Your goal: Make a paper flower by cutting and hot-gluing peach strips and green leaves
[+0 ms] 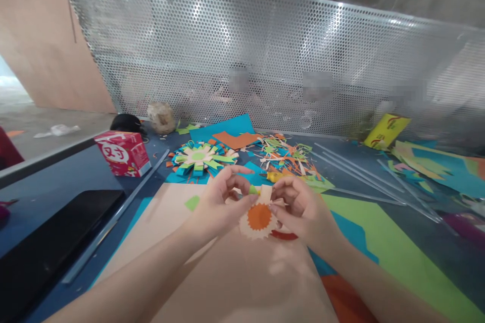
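Over a large cream paper sheet (159, 212), both hands hold a small paper flower with a cream toothed edge and an orange toothed centre (259, 217). My left hand (223, 197) is closed at its upper left, thumb and fingertips near a small green piece (253, 190). At the upper right, my right hand (299, 207) pinches the flower near a raised cream paper loop (266, 193). Just beyond the hands lies a yellow-handled tool (276, 176), partly hidden. A loose green scrap (193, 203) rests on the sheet left of my left hand.
A finished-looking layered paper flower (200, 156) and shredded paper strips (288, 154) lie behind. Left are a red box (123, 154) and a black slab (56, 242). Clear rods (364, 176), green paper (401, 247) and a yellow packet (386, 131) sit right. A perforated metal screen (265, 50) stands behind.
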`<act>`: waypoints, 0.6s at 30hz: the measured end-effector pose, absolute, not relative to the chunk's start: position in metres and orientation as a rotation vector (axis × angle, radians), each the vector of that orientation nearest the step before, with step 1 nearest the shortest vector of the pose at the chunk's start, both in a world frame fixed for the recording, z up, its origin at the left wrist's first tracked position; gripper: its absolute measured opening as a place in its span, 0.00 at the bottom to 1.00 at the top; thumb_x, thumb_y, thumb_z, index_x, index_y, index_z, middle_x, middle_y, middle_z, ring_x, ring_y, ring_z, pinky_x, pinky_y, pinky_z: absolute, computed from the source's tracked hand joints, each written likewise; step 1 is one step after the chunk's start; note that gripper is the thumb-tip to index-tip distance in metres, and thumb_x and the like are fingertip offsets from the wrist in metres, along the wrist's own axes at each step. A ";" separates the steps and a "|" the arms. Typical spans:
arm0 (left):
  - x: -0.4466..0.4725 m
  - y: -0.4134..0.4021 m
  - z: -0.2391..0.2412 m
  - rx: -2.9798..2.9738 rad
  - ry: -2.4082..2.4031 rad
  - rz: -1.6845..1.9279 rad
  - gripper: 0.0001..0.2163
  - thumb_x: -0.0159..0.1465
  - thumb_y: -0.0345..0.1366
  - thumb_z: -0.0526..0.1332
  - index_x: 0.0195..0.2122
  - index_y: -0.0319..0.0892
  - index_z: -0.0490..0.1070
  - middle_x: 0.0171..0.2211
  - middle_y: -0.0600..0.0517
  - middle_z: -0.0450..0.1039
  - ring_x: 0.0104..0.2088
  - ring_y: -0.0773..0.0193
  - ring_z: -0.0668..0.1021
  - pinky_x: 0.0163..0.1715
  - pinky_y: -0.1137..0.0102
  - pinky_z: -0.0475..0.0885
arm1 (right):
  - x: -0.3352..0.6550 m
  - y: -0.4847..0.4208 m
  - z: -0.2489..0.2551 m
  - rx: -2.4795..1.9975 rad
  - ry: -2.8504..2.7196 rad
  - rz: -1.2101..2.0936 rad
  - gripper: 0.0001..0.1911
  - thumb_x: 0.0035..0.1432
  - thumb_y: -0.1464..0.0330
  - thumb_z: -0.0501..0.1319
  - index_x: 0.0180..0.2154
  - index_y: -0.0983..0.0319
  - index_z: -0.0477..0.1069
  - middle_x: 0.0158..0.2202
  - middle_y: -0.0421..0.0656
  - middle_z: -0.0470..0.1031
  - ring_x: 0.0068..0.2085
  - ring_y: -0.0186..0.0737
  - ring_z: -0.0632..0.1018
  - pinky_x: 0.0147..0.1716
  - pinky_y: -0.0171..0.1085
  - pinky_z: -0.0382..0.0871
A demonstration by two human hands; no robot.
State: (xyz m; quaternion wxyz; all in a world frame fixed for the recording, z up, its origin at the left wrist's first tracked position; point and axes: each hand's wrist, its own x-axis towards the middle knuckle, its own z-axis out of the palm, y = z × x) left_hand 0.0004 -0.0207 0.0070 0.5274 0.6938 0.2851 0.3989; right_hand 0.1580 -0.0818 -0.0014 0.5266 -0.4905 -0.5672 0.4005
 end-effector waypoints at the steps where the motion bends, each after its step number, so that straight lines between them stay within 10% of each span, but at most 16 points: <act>1: 0.000 -0.020 0.007 1.658 0.692 0.989 0.16 0.53 0.35 0.60 0.43 0.42 0.59 0.34 0.52 0.65 0.33 0.67 0.69 0.30 0.72 0.64 | 0.159 -0.081 -0.002 -1.168 -1.350 0.942 0.10 0.49 0.70 0.59 0.33 0.58 0.57 0.30 0.38 0.66 0.29 0.31 0.70 0.21 0.30 0.65; 10: 0.000 -0.011 0.000 1.636 0.781 0.715 0.18 0.48 0.40 0.64 0.39 0.41 0.61 0.29 0.51 0.70 0.29 0.64 0.74 0.29 0.69 0.67 | 0.168 -0.072 -0.003 -1.189 -1.265 0.887 0.18 0.47 0.66 0.60 0.38 0.57 0.55 0.31 0.38 0.67 0.31 0.37 0.73 0.19 0.32 0.69; 18: -0.015 0.003 0.013 1.696 0.784 0.345 0.19 0.44 0.39 0.66 0.36 0.41 0.62 0.21 0.58 0.68 0.19 0.69 0.71 0.18 0.76 0.63 | 0.247 -0.049 0.002 -2.032 -1.385 -0.010 0.06 0.52 0.65 0.53 0.29 0.61 0.63 0.30 0.42 0.73 0.33 0.37 0.74 0.32 0.34 0.65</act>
